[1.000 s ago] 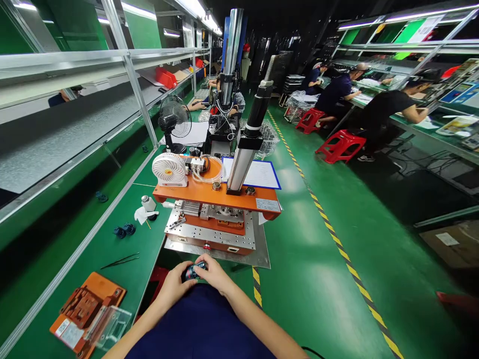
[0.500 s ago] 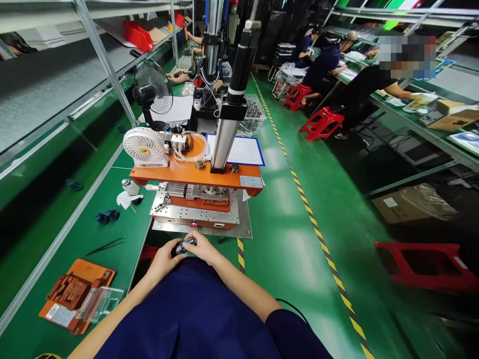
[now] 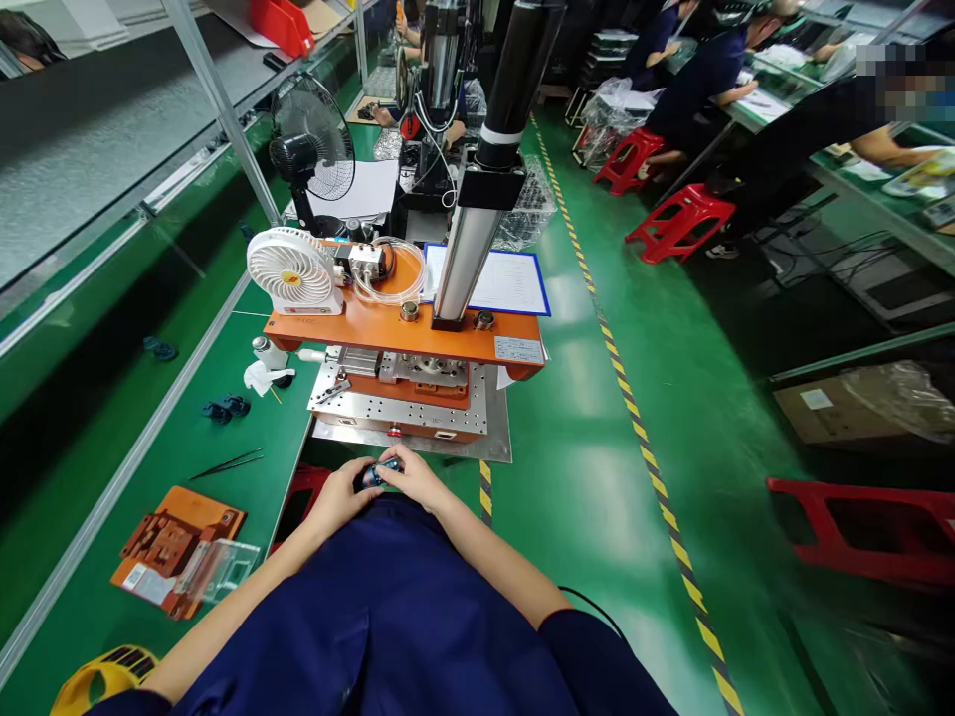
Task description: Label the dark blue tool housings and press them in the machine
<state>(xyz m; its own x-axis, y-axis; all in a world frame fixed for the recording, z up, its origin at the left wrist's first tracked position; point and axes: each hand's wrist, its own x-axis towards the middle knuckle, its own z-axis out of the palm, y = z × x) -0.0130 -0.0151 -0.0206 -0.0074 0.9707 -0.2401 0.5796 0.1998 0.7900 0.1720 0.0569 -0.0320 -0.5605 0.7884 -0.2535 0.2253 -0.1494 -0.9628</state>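
Close in front of my body, both hands grip one small dark blue part (image 3: pixel 371 476) with a rounded shape; its exact kind is hard to make out. My left hand (image 3: pixel 344 493) closes around its left side. From the right, my right hand (image 3: pixel 411 474) has its fingers pressed on the part's top and right end. Just beyond my hands stands an orange and silver press fixture (image 3: pixel 403 413) with a tall cylinder (image 3: pixel 470 261). On the green table to the left lie similar dark blue parts (image 3: pixel 226 409) and black tweezers (image 3: pixel 227 463).
An orange jig (image 3: pixel 183 505) with a clear flap lies on the table at left, near a yellow reel (image 3: pixel 104 681). A white fan (image 3: pixel 292 270) sits on the press, and a white bottle (image 3: pixel 269 353) stands beside it. Red stools (image 3: pixel 678 221) and seated people are at right.
The view has shifted, so the press and table sit a little higher and further right, and the yellow reel shows more. Both hands still hold the dark blue part.
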